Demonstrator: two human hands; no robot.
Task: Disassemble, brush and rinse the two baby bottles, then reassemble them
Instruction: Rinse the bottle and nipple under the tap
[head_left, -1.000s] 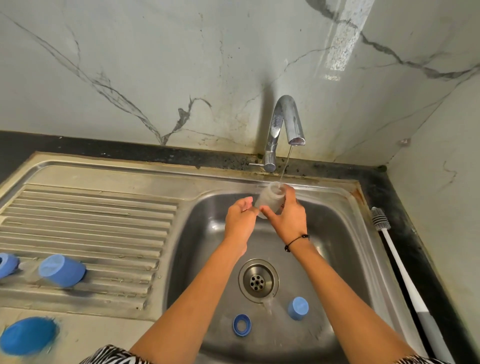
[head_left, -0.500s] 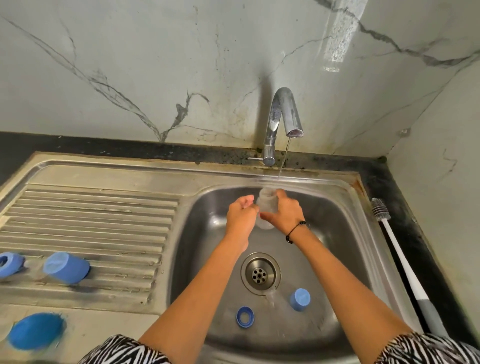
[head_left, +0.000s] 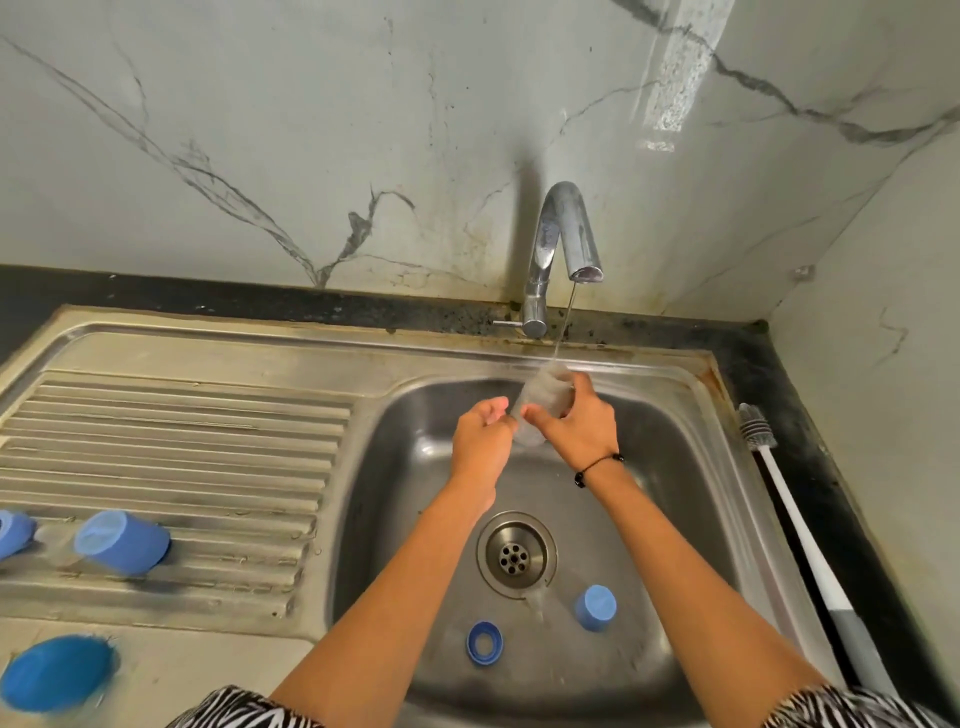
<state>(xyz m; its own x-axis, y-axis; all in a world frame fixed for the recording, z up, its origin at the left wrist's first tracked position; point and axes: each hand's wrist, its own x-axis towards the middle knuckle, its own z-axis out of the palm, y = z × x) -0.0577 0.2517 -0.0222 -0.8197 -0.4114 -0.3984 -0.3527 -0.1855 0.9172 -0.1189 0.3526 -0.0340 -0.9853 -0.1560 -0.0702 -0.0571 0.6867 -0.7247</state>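
Observation:
A clear baby bottle body is held upright under the thin stream from the tap. My right hand grips it from the right side. My left hand holds its lower left part with curled fingers. In the sink basin lie a blue screw ring, a blue cap and a clear teat near the drain. A second bottle with a blue cap lies on the drainboard at the left.
A white bottle brush lies on the black counter right of the sink. A blue part sits at the left edge of the ribbed drainboard, and a round blue item rests at the bottom left. The marble wall stands close behind.
The bottle was lowered a little in the hands and stays under the running water. The view shifted slightly; the parts in the sink have not moved.

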